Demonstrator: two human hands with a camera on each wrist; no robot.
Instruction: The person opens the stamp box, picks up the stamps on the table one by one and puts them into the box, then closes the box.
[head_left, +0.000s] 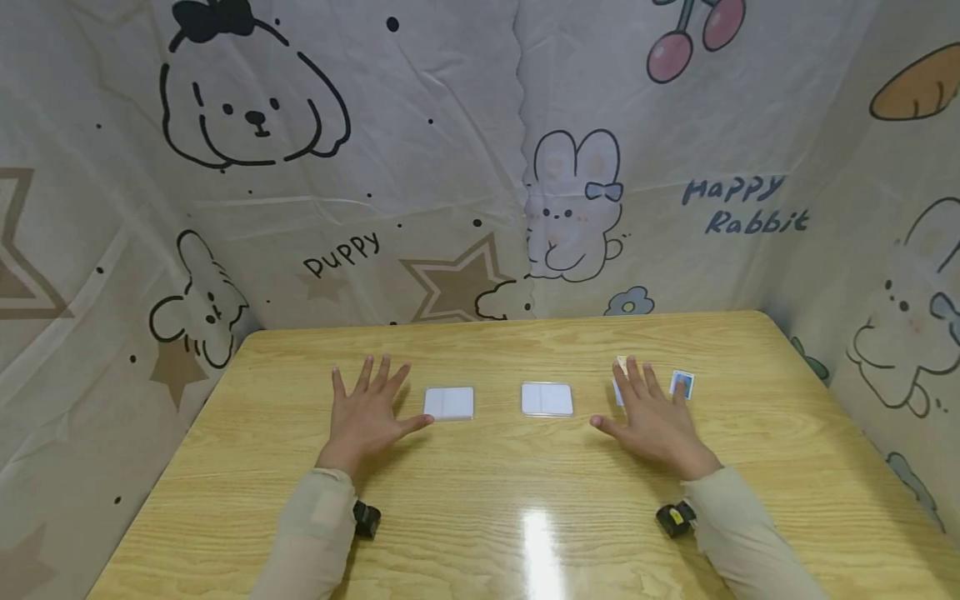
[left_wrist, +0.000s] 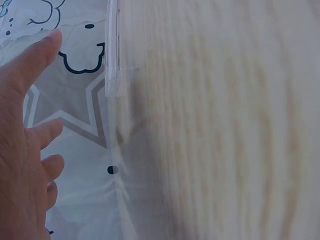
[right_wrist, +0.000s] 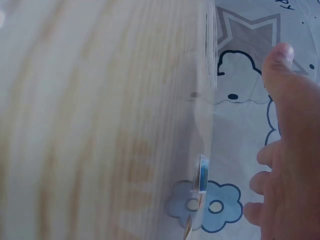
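My left hand [head_left: 366, 419] is held over the table with its fingers spread and nothing in it. Its thumb tip overlaps the near left corner of a flat clear case with white contents [head_left: 450, 403]. A second such case [head_left: 547, 399] lies to the right, between the two hands. The right hand [head_left: 652, 414], fingers also fanned out, is above small picture cards and holds nothing. One blue-and-white card [head_left: 688, 381] shows by its little finger. Another card [head_left: 618, 393] is mostly hidden behind its fingers. In the right wrist view, a card [right_wrist: 203, 175] appears edge-on.
The wooden table [head_left: 480, 467] ends in a back edge against a printed cloth [head_left: 435, 183], which also hangs at both sides. Small black wrist cameras are strapped at the left cuff [head_left: 315, 517] and the right cuff [head_left: 723, 508].
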